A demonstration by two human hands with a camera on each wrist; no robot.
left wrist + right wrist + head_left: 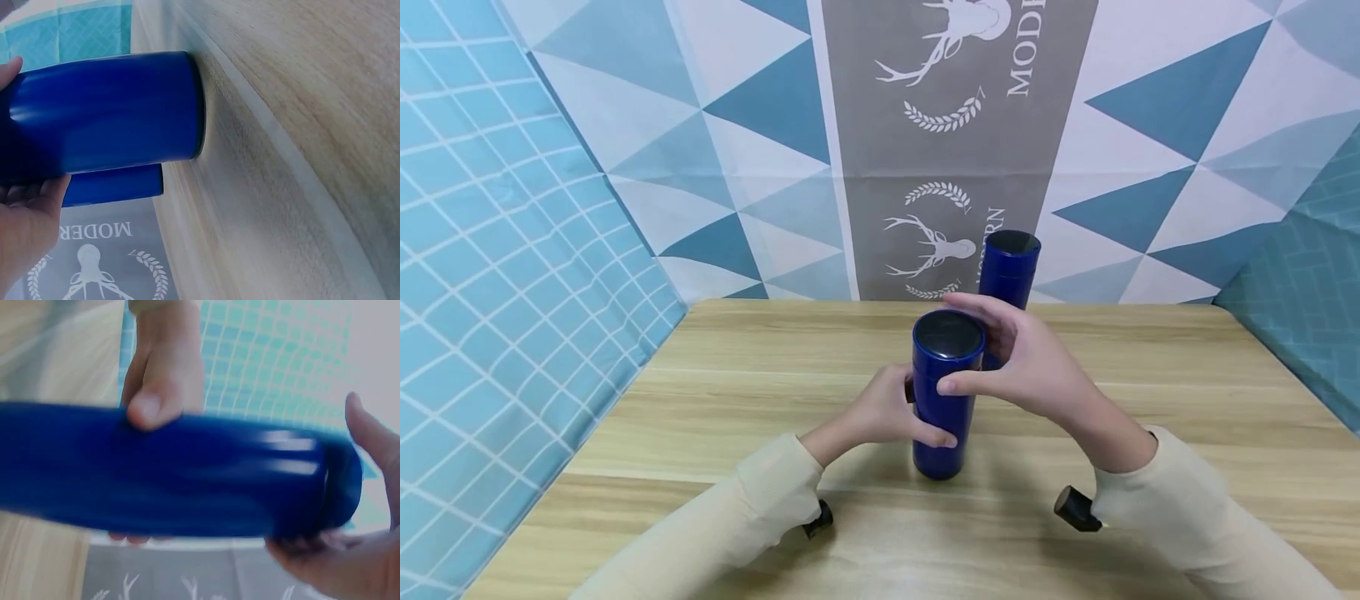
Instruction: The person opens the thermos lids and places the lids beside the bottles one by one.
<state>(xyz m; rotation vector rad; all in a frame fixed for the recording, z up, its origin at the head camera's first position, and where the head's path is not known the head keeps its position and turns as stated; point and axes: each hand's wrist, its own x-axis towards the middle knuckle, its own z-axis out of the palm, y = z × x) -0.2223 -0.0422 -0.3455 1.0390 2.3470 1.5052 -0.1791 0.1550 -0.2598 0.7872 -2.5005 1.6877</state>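
A blue flask (943, 400) with a dark glossy top stands upright in front of me at mid-table. My left hand (891, 408) grips its lower body, thumb across the near side. Around its upper end curves my right hand (1030, 358), the thumb overlapping the flask in the head view. In the right wrist view that right thumb (369, 434) is spread away from the lid (344, 487), while the fingers lie along the lid's other side. A second blue flask (1011, 267) stands behind, partly hidden by the right hand.
The wooden table (760, 350) runs back to a patterned wall cloth (775, 167) with triangles and deer heads. Blue tiled cloth (497, 250) hangs along the left side, and a teal one (1300, 300) on the right. Black pieces (1077, 508) jut from under both sleeves.
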